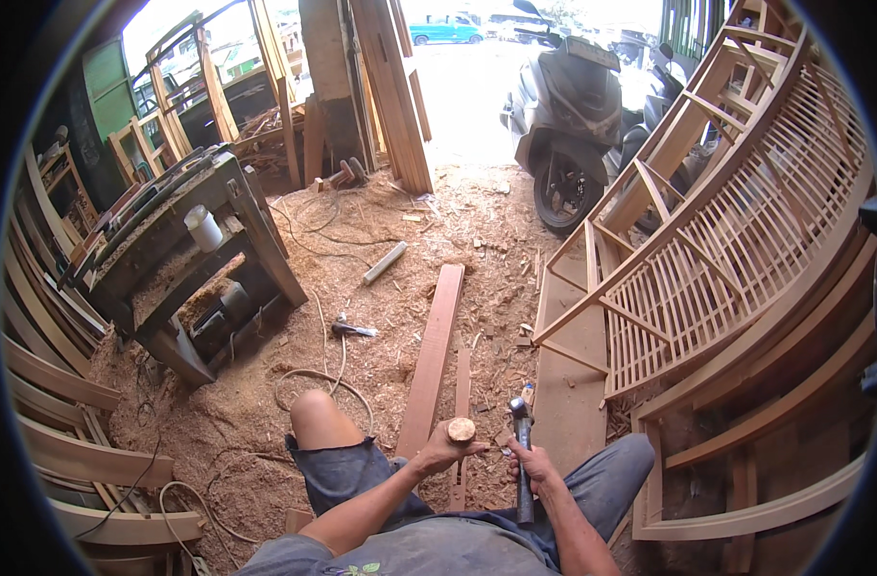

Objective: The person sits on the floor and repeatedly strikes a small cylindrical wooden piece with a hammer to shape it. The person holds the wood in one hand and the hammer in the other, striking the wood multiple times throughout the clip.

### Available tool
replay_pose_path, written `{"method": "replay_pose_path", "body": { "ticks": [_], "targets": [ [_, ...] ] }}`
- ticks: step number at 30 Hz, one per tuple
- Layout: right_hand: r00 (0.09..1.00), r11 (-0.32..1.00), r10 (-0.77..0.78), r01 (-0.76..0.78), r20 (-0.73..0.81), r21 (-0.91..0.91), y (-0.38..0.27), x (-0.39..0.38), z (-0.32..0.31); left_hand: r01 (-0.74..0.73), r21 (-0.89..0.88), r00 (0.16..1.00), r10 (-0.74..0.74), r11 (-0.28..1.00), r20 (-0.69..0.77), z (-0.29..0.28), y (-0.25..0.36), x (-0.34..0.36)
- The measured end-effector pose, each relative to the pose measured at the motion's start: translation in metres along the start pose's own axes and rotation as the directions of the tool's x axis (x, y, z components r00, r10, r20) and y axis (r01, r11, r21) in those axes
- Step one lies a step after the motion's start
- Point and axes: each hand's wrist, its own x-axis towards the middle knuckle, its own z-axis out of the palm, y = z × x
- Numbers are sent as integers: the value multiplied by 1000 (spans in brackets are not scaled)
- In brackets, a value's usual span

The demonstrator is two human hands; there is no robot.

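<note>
My left hand (pixel 442 451) is closed around a round wooden piece (pixel 461 430), whose pale circular end faces up, above a narrow plank (pixel 462 384) on the shavings. A wider reddish plank (pixel 431 350) lies beside that. My right hand (pixel 530 465) grips a hammer (pixel 520 422) by its dark handle, with the head upward. A gap separates the two hands, which are in front of my bent knees. Further ahead on the floor are a dark tool (pixel 346 328) and a pale cylinder (pixel 385 262).
A dark machine (pixel 266 240) with cords stands left, beside curved boards (pixel 74 442). Slatted wooden frames (pixel 707 250) lean at the right along a wide board (pixel 573 403). A scooter (pixel 563 125) is parked near the bright opening, by upright timber (pixel 400 106).
</note>
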Motion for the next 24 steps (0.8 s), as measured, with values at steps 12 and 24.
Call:
{"method": "replay_pose_path", "body": {
  "ticks": [12, 24],
  "targets": [
    [1000, 1000, 6, -6, -11, 24, 0, -1, -1, -6, 712, 972, -164, 703, 170, -88, 106, 43],
    [999, 995, 7, -3, -36, 100, -1, 2, -8, -569, 519, 784, 612, 638, 107, -91, 492, 136]
  ]
}}
